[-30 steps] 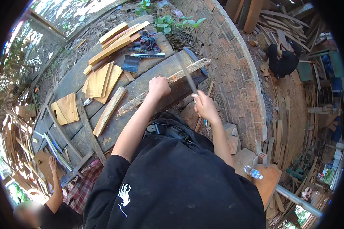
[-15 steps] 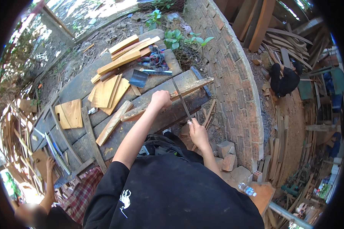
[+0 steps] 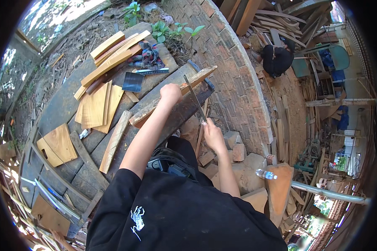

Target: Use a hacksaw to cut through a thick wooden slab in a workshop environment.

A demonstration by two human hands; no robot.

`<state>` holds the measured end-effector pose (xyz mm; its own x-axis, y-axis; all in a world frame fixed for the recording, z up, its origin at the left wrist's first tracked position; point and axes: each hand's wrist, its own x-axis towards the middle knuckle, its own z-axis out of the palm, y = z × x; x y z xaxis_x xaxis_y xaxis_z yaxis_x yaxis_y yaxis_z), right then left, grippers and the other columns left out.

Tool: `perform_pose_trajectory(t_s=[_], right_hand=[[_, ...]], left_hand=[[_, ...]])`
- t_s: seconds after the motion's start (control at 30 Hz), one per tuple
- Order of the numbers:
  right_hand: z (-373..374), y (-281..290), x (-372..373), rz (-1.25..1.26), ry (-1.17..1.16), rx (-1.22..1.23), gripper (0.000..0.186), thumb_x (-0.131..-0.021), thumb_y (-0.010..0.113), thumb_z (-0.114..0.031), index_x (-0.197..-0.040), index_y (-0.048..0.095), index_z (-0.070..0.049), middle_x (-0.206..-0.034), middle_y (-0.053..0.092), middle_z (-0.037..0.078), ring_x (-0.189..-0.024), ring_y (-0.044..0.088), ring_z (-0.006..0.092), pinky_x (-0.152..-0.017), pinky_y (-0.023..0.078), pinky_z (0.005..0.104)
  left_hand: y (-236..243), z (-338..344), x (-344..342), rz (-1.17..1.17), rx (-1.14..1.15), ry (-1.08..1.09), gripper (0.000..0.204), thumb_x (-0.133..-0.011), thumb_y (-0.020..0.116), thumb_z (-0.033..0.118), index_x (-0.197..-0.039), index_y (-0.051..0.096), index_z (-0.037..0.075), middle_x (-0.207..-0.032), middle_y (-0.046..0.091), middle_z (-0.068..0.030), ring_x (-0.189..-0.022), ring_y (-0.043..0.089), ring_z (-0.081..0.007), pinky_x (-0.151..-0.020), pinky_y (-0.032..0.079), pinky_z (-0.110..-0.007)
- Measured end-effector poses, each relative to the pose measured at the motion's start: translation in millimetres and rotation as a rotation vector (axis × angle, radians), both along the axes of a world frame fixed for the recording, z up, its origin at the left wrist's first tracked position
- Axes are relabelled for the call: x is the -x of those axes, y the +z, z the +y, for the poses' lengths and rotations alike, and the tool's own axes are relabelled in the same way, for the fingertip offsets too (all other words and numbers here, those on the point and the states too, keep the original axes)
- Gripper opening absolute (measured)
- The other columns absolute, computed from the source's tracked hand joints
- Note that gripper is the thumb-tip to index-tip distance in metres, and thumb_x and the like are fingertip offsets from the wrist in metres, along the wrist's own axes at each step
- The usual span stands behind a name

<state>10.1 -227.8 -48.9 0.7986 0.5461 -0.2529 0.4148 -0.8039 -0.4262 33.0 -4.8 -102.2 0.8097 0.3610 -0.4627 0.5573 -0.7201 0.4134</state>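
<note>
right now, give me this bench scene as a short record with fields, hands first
left hand: closed over a long, rough-edged wooden plank
right hand: gripping the lower end of a long, thin, dark metal blade
blade position: across the plank, right of the left hand; contact unclear
left of plank: short, pale wooden block
farther left: fanned, flat, yellowish wooden boards; dark, square, flat sheet
right side: curved red-brick wall; clear plastic bottle
background: crouching person in dark clothes

Extends the left forearm (image 3: 146, 136) toward the frame's upper centre, clenching the left hand (image 3: 171, 93); slants the right forearm (image 3: 226, 171) up-left, curling the right hand (image 3: 213, 134) just right of centre.
</note>
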Motion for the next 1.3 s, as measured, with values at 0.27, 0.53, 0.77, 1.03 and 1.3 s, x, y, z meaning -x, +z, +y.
perform_pose_trajectory(t_s=[0.27,0.53,0.77,1.03,1.3], right_hand=[[-1.7,-21.0,1.4,0.132,-0.023,-0.153,0.018,-0.09,0.039,-0.02,-0.098,0.045,-0.004,-0.079,0.055,0.028,-0.081,0.052,0.0464,-0.063,0.038,0.0533],[-18.9,-14.7,34.4,0.218,-0.144,-0.143,0.026,-0.089,0.042,-0.023,-0.085,0.051,0.001,-0.079,0.055,0.028,-0.082,0.052,0.0455,-0.066,0.04,0.051],[-6.8,-6.0,77.1,0.214,-0.163,-0.123,0.026,-0.089,0.042,-0.023,-0.085,0.051,0.001,-0.078,0.056,0.027,-0.08,0.053,0.0453,-0.067,0.04,0.0516],[1.6,-0.3,88.2,0.113,-0.062,-0.036,0.024,-0.089,0.042,-0.021,-0.084,0.05,0.001,-0.072,0.056,0.029,-0.076,0.055,0.0455,-0.067,0.041,0.0537],[60.8,-29.4,24.1,0.005,0.153,-0.043,0.025,-0.088,0.041,-0.022,-0.084,0.051,0.0,-0.073,0.057,0.028,-0.076,0.056,0.0444,-0.069,0.043,0.0523]], left_hand=[[-3.0,-1.2,11.8,-0.11,-0.108,-0.067,0.019,-0.067,0.064,0.01,-0.086,0.069,0.008,-0.091,0.066,-0.0126,-0.086,0.065,-0.0247,-0.071,0.053,-0.034],[-12.8,-14.3,41.2,-0.226,-0.125,-0.143,0.013,-0.066,0.059,0.007,-0.075,0.067,0.004,-0.081,0.065,-0.0173,-0.077,0.065,-0.0284,-0.067,0.052,-0.036],[-4.8,3.6,75.8,-0.198,-0.174,-0.255,0.011,-0.068,0.058,0.006,-0.074,0.068,0.005,-0.078,0.066,-0.0149,-0.076,0.065,-0.0271,-0.066,0.053,-0.035],[-7.6,2.2,99.1,-0.247,-0.209,-0.208,0.012,-0.069,0.057,0.006,-0.073,0.067,0.005,-0.077,0.066,-0.0144,-0.073,0.066,-0.027,-0.064,0.053,-0.035],[-4.7,-41.7,102.8,-0.265,-0.276,0.055,0.011,-0.069,0.055,0.006,-0.069,0.067,0.007,-0.07,0.065,-0.0123,-0.068,0.066,-0.0253,-0.059,0.052,-0.034]])
